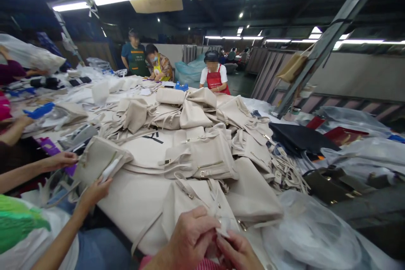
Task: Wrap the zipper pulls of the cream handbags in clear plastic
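Low in the middle of the view my left hand is closed, thumb and fingers pinched together. Close against it, my right hand is pinched too. A small, thin whitish piece shows between the fingertips of both hands; its kind I cannot make out. Just beyond my hands lies a cream handbag with straps and gold-coloured hardware. Behind it another cream handbag rests on its side, showing a zip and a buckle. The fingers partly hide each other.
At my left a co-worker's hands hold a cream bag and a white object. Cream bags are heaped across the table. Clear plastic and dark bags lie right. A metal post slants up; people work beyond.
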### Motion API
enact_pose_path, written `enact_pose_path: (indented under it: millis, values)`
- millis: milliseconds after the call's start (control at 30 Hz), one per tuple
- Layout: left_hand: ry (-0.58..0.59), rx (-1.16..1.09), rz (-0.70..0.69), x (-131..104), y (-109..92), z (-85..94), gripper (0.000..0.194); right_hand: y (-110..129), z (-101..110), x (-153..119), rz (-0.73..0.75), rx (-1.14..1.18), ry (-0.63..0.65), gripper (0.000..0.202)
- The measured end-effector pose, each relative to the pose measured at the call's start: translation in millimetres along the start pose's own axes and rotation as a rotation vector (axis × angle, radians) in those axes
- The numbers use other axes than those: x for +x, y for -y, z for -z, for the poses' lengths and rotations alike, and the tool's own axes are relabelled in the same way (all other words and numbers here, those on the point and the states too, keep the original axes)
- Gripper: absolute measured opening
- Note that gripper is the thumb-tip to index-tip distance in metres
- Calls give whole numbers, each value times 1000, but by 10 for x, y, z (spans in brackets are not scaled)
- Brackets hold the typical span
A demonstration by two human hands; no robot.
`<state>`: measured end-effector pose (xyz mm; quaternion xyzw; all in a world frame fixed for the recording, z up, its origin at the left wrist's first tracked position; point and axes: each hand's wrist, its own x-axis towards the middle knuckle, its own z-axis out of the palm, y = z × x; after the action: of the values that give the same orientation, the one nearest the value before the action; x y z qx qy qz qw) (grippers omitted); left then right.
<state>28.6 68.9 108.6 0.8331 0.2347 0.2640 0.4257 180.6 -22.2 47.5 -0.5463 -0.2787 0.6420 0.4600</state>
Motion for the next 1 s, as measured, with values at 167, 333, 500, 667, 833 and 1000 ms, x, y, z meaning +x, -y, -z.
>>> enact_pose_path:
  millis: [167,333,500,667,833,1000]
  values:
    - [83,-306,243,-139,52,-104,23,283,-130,91,97,-1,-89,38]
    - [-183,-635,501,-86,284,-356,8,303,-87,103,99,-74,-73,35]
    - [-333,-740,587,3,421,-508,21,94,83,87,33,-225,-98,24]
    - [-365,-786,606,13,480,-542,23,-17,168,-1,60,-206,11,17]
    - [-294,-858,621,-2,467,-525,21,-10,126,41,-68,-87,-15,21]
    - [-141,-841,604,-79,452,-470,19,0,115,186,5,-97,-81,32]
